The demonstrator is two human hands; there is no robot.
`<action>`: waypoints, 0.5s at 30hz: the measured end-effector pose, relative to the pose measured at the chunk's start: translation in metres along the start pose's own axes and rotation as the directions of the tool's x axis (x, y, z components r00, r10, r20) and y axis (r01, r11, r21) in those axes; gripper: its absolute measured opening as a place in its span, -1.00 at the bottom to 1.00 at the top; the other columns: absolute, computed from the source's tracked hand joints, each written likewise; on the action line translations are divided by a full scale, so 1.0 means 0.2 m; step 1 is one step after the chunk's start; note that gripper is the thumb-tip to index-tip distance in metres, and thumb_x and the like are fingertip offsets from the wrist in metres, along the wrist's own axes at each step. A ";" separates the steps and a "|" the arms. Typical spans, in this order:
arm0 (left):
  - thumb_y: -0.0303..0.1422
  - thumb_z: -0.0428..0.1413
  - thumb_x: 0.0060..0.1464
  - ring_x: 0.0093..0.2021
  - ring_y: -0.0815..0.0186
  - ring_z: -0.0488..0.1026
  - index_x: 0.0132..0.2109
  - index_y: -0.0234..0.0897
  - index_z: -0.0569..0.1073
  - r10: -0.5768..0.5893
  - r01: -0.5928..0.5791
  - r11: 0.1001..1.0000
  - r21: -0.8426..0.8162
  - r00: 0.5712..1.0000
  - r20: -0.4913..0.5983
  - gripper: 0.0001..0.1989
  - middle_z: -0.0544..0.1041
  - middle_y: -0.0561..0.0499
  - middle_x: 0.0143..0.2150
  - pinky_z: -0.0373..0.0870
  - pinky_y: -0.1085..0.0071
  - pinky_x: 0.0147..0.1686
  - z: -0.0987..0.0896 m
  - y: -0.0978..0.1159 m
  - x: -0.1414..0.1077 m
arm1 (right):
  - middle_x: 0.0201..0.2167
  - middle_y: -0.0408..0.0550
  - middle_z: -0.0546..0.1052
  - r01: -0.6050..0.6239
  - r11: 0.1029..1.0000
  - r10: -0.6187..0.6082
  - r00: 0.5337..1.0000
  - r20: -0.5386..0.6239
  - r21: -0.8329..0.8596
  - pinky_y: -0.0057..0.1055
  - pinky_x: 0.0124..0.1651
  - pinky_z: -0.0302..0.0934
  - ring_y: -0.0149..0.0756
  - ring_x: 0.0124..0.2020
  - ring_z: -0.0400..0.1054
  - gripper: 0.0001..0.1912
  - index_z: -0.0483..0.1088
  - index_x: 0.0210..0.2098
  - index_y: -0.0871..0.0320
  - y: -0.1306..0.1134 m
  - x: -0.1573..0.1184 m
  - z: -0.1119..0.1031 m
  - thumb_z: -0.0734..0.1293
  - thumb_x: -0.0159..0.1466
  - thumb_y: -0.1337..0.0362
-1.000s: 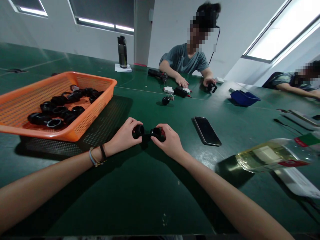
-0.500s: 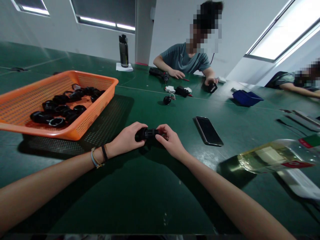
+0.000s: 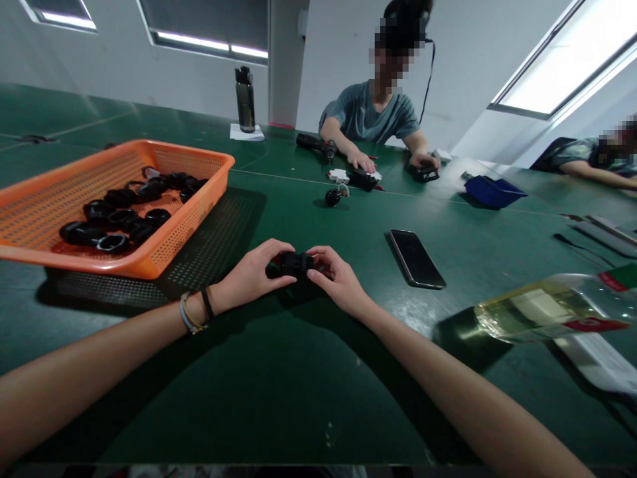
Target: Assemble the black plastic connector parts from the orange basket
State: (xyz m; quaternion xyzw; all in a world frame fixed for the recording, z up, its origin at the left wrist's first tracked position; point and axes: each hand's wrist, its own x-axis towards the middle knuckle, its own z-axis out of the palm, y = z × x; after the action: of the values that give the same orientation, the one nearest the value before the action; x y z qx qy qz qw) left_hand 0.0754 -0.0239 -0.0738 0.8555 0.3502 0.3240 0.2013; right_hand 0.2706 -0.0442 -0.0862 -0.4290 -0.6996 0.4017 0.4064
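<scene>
Head view: two hands (image 3: 253,275), one black part (image 3: 294,263).

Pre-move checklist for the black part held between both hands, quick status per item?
1. Left hand grips the black part: ok.
2. Right hand grips its other end: ok.
3. The two halves fully seated together: cannot tell, fingers cover the joint.
4. Green table bare in front of the hands: ok.
5. Phone lies apart from the right hand: ok.
6. Orange basket of black parts sits beside the left hand, not touching it: ok.
</scene>
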 end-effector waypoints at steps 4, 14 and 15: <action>-0.33 0.15 -0.03 -0.16 0.28 0.39 -0.08 -0.29 0.31 0.003 -0.003 0.999 -0.046 1.000 -0.005 -0.66 0.39 -0.05 -0.12 0.40 0.32 -0.16 0.00 0.00 0.00 | -0.41 -0.20 0.37 0.025 0.999 -0.024 0.999 0.028 -0.042 -0.47 -0.36 0.14 -0.43 -0.39 0.28 -0.71 0.23 -0.18 0.11 0.00 0.00 0.00 0.27 0.07 0.32; -0.33 0.14 0.00 -0.22 0.33 0.37 -0.11 -0.26 0.36 0.000 0.004 0.997 -0.077 0.998 0.057 -0.73 0.37 -0.01 -0.16 0.40 0.43 -0.28 -0.01 0.00 0.00 | -0.36 -0.15 0.42 0.049 0.984 -0.049 0.999 0.001 -0.172 -0.46 -0.34 0.19 -0.40 -0.34 0.32 -0.70 0.28 -0.17 0.12 -0.02 0.00 0.00 0.28 0.07 0.36; -0.33 0.14 -0.01 -0.22 0.33 0.37 -0.12 -0.25 0.36 -0.007 0.012 0.997 -0.082 0.998 0.060 -0.73 0.36 -0.01 -0.16 0.40 0.43 -0.29 -0.01 0.00 0.00 | -0.34 -0.14 0.43 0.056 0.981 -0.057 0.998 0.000 -0.186 -0.46 -0.34 0.20 -0.39 -0.32 0.32 -0.70 0.28 -0.17 0.12 -0.02 0.00 0.00 0.28 0.08 0.36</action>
State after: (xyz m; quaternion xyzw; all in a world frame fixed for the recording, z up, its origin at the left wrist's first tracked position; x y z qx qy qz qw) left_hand 0.0735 -0.0244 -0.0713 0.8540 0.3343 0.3116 0.2485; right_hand 0.2697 -0.0463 -0.0817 -0.4462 -0.7449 0.3216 0.3776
